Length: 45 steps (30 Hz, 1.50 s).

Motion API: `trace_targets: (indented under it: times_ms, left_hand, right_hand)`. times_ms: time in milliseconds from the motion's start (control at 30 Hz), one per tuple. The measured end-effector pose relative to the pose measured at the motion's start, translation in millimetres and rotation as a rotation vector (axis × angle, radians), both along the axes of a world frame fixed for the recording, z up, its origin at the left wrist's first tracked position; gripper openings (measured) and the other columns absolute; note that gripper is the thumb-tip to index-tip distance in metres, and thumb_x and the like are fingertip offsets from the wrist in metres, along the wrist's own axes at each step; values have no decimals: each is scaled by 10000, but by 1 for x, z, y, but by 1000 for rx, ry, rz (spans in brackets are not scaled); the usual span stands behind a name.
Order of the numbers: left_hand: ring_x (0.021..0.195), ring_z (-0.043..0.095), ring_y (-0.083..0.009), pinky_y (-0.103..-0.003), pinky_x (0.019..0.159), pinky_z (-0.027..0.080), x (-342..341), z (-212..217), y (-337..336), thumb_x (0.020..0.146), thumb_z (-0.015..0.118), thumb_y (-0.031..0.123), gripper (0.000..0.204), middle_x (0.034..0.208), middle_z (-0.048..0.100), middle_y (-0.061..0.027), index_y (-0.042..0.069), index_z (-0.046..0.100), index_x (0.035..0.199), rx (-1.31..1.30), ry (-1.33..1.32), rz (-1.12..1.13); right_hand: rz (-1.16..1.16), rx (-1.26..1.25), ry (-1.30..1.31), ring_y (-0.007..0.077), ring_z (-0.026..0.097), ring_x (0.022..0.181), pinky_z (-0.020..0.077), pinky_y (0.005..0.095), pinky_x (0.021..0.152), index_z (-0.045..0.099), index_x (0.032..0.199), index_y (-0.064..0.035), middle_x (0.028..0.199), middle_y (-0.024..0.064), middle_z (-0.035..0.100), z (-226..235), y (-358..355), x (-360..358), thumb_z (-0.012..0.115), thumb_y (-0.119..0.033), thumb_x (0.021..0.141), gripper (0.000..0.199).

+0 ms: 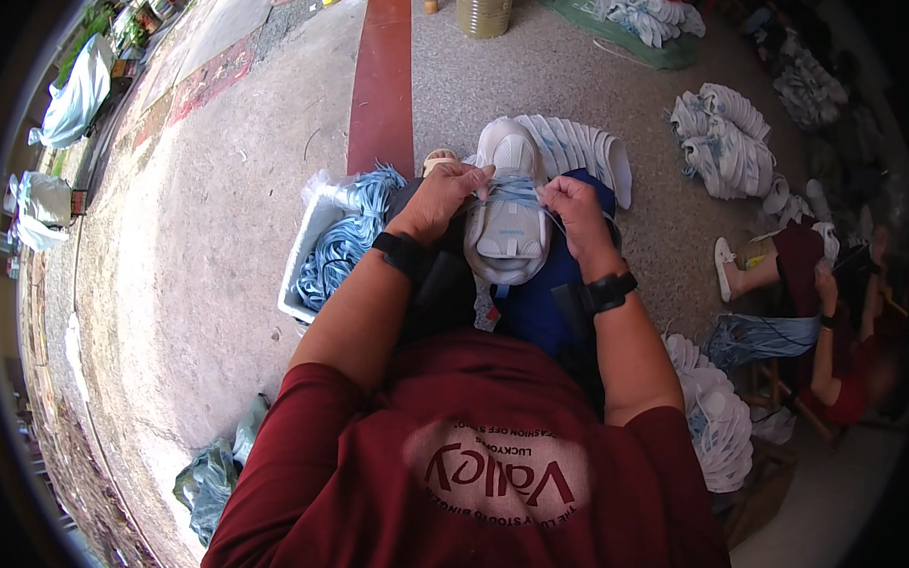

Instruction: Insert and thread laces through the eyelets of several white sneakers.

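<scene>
One shoe upper [510, 221], toe [501, 137] away, axis fore-aft.

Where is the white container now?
In the head view, the white container holding blue laces is left of centre, left of the left hand and the white shoe.

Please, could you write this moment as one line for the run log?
Left hand: pinching light-blue shoelace | Right hand: pinching light-blue shoelace | White sneaker: between hands | White box: left, holding blue laces
</scene>
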<state>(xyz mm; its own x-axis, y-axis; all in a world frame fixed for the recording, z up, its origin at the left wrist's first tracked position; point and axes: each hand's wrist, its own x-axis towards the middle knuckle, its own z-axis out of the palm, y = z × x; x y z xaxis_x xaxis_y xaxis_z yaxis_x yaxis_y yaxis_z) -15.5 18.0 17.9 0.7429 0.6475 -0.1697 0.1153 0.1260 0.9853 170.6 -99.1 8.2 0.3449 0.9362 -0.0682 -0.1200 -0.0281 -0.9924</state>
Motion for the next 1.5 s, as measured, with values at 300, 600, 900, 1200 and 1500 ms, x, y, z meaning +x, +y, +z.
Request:
trace_targets:
  times_ms: [300, 600, 900, 1200, 1500]
  left_hand:
    - [558, 465, -72, -241, 525, 398, 12, -10, -4, 739, 595, 138, 158, 644, 539, 4, -15, 633, 722, -12, 180, 240]
    - [530, 436, -63, -255, 484, 380, 11, -3, -11, 723, 598, 133, 181, 572, 507, 14, -11, 577, 616, 208, 231, 245]
    - [535, 431, -57, -253, 479, 371, 10, -10, -9, 726, 595, 131, 175, 562, 496, 23, -3, 581, 615, 252, 200, 246]
    - [538, 426, -54, -234, 489, 362, 9, -14, -7, 733, 584, 117, 155, 590, 501, 40, -2, 590, 633, 152, 129, 227]
    - [522, 490, -103, -271, 497, 407, 9, -9, -10, 724, 580, 144, 204, 565, 535, -26, -40, 597, 639, 139, 134, 218]
  right_hand:
    - [-22, -81, 52, 51, 475, 608, 386, 203, 568, 603, 712, -22, 655, -21, 545, 3, 2, 1, 607, -34, 761, 50]
    - [147, -101, 38, 76, 517, 693, 423, 208, 684, 604, 815, 0, 770, 18, 583, 3, -2, 19, 544, 52, 735, 113]
    - [265, -145, 80, 101, 571, 709, 471, 225, 702, 617, 860, 19, 778, 41, 612, 7, -1, 36, 549, 35, 770, 114]
    - [49, -44, -221, 72, 549, 662, 453, 225, 597, 581, 796, -2, 701, 14, 576, 7, 9, 9, 649, 29, 688, 132]
    - [-289, -103, -152, 83, 535, 586, 434, 225, 548, 622, 729, 28, 649, 32, 593, -4, 2, -9, 651, 20, 692, 48]
